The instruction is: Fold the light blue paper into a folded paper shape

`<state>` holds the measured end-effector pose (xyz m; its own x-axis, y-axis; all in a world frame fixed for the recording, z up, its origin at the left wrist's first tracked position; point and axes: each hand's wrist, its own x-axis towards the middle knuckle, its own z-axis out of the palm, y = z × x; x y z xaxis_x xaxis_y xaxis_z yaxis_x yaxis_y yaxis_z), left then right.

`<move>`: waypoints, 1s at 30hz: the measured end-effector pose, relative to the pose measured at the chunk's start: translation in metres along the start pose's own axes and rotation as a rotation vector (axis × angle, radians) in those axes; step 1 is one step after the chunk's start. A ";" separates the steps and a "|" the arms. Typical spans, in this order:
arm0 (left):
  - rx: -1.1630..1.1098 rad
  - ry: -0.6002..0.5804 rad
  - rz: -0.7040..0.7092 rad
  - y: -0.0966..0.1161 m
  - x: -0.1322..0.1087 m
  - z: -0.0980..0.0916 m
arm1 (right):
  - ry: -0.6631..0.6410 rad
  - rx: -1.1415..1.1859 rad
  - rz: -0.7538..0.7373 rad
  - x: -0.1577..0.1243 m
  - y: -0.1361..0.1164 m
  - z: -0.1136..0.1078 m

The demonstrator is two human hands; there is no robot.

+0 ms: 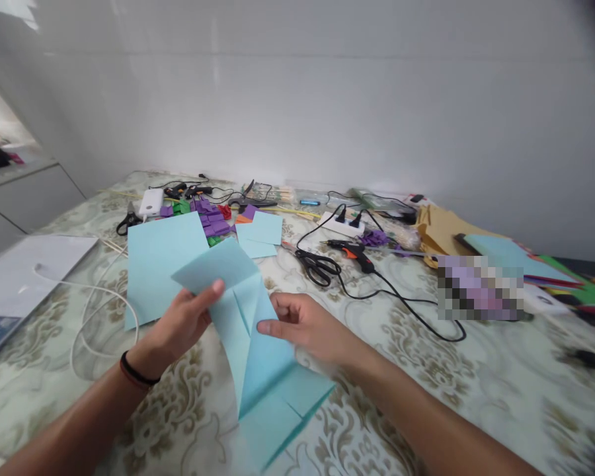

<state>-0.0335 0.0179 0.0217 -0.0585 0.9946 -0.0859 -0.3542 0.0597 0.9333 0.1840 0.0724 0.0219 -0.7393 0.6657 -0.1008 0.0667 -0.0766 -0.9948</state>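
Observation:
Between my two hands is a light blue sheet of paper [265, 357] with several creases and folded flaps, its lower end bent up off the tabletop. My left hand [191, 314], with a dark band at the wrist, pinches the upper left part, thumb on top. On the right edge, my right hand [302, 324] grips the same paper between thumb and curled fingers. Behind my left hand lies a flat light blue sheet [161, 244]. Smaller blue paper squares [265, 229] rest beyond the folded paper.
A hot glue gun [354, 253] with a black cord, scissors [320, 266] and a white power strip [344, 223] lie at right centre. Purple folded papers [211, 217] and a white power bank [151, 202] are at the back left. Coloured paper [515, 254] is stacked at right.

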 end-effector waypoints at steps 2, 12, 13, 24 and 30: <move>0.057 -0.046 0.007 -0.005 0.000 0.002 | 0.044 0.004 0.039 -0.005 0.001 0.001; 0.471 -0.046 0.033 -0.024 -0.002 0.002 | 0.172 -0.077 0.186 -0.059 0.035 0.001; 0.547 -0.039 0.034 -0.026 0.000 0.000 | 0.199 -0.098 0.183 -0.062 0.039 -0.001; 1.212 -0.064 0.687 -0.025 -0.001 0.006 | 0.252 -0.108 0.126 -0.076 0.049 -0.011; 1.145 -0.207 0.679 -0.013 -0.001 0.003 | 0.178 -0.083 0.099 -0.083 0.044 -0.018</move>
<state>-0.0263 0.0164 0.0103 0.2669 0.8443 0.4647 0.6667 -0.5100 0.5435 0.2606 0.0269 -0.0134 -0.5967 0.7794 -0.1910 0.1929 -0.0917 -0.9769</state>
